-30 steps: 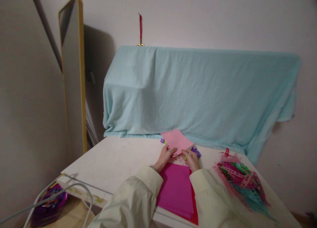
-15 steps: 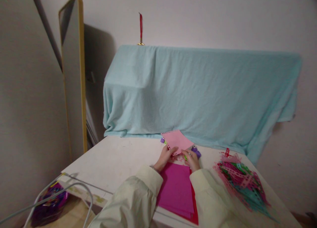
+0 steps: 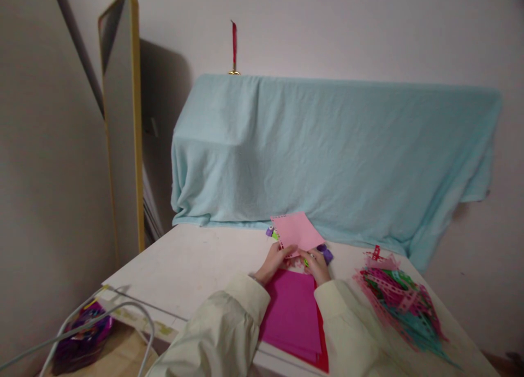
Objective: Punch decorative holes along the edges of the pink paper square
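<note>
A light pink sheet of paper [image 3: 301, 231] is held up over the table, with small holes punched along its left and part of its top edge. My left hand [image 3: 275, 260] grips its lower left edge, thumb on top. My right hand [image 3: 316, 262] pinches the lower edge close to the left thumb. Beyond the right hand sits a small purple object [image 3: 325, 253], partly hidden. Another small purple and green object [image 3: 270, 231] shows left of the sheet. Below my hands lies a stack of magenta paper [image 3: 291, 311] with red paper [image 3: 323, 344] under it.
On the right is a heap of punched paper strips [image 3: 401, 298] in pink, green, red and teal. A light blue cloth [image 3: 327, 159] covers something behind the white table [image 3: 196, 268]. A grey cable [image 3: 135, 307] loops at the front left, near a purple bag [image 3: 82, 339].
The pink sheet has shifted slightly right and turned a little in my hands. My right hand has moved slightly left, closer to my left thumb.
</note>
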Demonstrator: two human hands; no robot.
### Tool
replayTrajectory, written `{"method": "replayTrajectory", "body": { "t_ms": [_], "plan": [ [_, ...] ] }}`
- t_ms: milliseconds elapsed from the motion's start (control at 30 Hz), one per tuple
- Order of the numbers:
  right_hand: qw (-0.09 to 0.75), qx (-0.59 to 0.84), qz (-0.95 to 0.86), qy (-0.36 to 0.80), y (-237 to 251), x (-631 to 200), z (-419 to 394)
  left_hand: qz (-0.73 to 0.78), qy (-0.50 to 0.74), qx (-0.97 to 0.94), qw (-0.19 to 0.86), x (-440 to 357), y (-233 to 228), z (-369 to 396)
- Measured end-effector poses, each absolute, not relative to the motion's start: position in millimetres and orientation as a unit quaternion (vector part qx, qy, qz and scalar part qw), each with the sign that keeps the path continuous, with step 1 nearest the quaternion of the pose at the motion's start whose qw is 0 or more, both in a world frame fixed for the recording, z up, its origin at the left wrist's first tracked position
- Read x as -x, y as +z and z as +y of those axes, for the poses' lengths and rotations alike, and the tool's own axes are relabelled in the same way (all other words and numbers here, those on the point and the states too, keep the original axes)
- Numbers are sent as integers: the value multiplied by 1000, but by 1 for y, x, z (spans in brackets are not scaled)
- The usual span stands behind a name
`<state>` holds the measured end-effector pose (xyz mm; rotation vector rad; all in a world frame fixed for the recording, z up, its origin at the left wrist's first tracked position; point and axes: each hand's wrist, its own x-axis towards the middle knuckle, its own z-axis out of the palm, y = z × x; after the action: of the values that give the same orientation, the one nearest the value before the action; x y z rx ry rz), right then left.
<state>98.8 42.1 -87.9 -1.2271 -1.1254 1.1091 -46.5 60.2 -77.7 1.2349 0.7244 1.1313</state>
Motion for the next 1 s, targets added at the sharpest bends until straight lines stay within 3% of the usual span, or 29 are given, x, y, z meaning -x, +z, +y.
{"method": "replayTrajectory", "body": {
  "t_ms": [1000],
  "plan": [
    [570, 521, -429, 469, -76, -97, 38, 317, 468, -577, 589, 47, -83, 62]
  ]
}}
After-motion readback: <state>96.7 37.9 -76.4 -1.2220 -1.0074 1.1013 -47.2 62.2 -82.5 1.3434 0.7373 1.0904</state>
